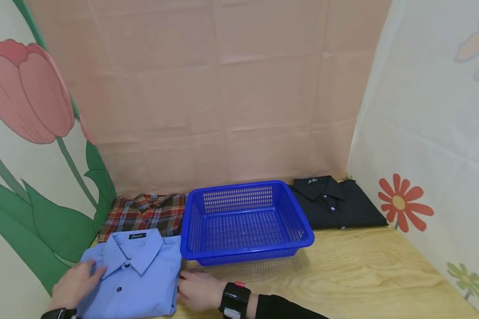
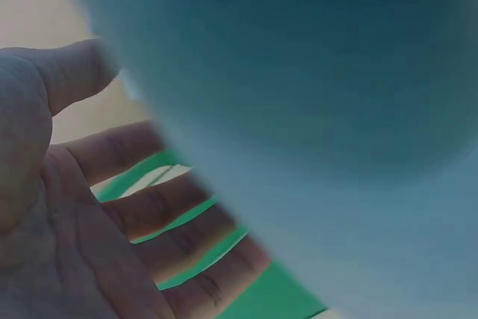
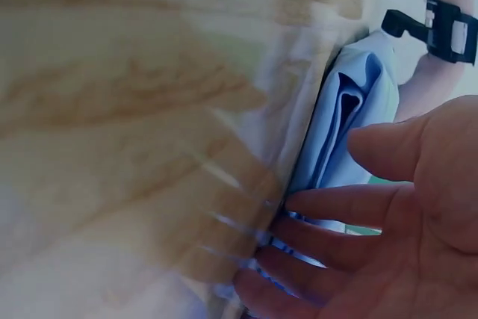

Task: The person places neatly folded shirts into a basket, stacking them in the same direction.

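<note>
The wooden tabletop (image 1: 363,266) is carrying everything I am working with. The blue basket (image 1: 247,251) is sitting near the back, its left rim just beside the folded blue shirt (image 1: 143,288), so I am minding that edge. The blue shirt is lying face up in front of me, nearer than the plaid shirt (image 1: 143,217), while the black shirt (image 1: 343,206) is lying beyond the basket's right side. The blue shirt's collar (image 1: 149,257) is pointing away from me, and pressing on it would probably be creasing it.

My left hand (image 1: 76,283) is resting loose at the shirt's left edge, not clenched; the cloth is hiding its fingertips in the wrist view. My right hand (image 1: 199,288) is lying just beside the right edge, fingers extended along the tabletop, grasping nothing. Handling this well, I judge, means supporting all the layers from both sides equally, low and flat, with the small dark button (image 1: 119,289) staying centred between my palms
</note>
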`<act>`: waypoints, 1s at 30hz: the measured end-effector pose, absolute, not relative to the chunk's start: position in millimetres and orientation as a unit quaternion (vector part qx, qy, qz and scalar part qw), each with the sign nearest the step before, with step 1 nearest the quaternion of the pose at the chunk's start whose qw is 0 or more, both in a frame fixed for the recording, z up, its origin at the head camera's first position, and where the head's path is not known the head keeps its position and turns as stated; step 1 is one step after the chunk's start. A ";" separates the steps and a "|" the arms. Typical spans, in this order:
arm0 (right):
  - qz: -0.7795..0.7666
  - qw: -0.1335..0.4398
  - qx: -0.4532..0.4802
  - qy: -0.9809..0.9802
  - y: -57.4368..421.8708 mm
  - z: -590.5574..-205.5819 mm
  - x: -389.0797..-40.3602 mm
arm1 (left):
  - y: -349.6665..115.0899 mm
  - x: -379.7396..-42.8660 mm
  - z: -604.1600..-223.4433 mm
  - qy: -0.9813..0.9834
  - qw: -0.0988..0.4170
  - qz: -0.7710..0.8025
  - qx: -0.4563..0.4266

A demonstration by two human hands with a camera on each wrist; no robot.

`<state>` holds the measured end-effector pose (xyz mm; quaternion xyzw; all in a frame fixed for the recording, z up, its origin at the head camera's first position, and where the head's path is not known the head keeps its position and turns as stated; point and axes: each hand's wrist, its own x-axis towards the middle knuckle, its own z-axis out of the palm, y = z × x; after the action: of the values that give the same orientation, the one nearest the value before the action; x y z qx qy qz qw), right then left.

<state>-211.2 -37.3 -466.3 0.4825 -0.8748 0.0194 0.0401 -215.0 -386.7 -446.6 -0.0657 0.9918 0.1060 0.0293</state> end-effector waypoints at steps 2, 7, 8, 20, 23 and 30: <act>0.025 0.031 0.478 -0.878 -39.3 -467.3 -212.4 | -389.0 -213.3 -449.4 0.992 0.027 0.100 -0.069; 0.043 0.004 0.447 -0.894 -42.7 -468.7 -216.5 | -393.1 -211.5 -451.2 0.988 0.044 0.109 -0.096; 0.047 -0.001 0.440 -0.897 -43.1 -469.2 -217.3 | -393.9 -211.4 -451.5 0.987 0.053 0.114 -0.103; 0.205 -0.081 0.399 -0.890 -50.8 -467.4 -227.9 | -397.4 -207.3 -456.0 0.973 0.087 0.144 -0.159; 0.267 -0.111 0.372 -0.882 -55.2 -466.4 -228.6 | -397.2 -206.2 -456.4 0.972 0.092 0.144 -0.161; 0.402 -0.203 0.261 -0.853 -64.2 -464.8 -225.7 | -397.7 -206.0 -458.7 0.967 0.122 0.138 -0.176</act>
<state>-225.7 -64.2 -464.8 0.2614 -0.8534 0.4025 -0.2035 -206.0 -397.7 -458.7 -0.1762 0.9669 0.1380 0.1222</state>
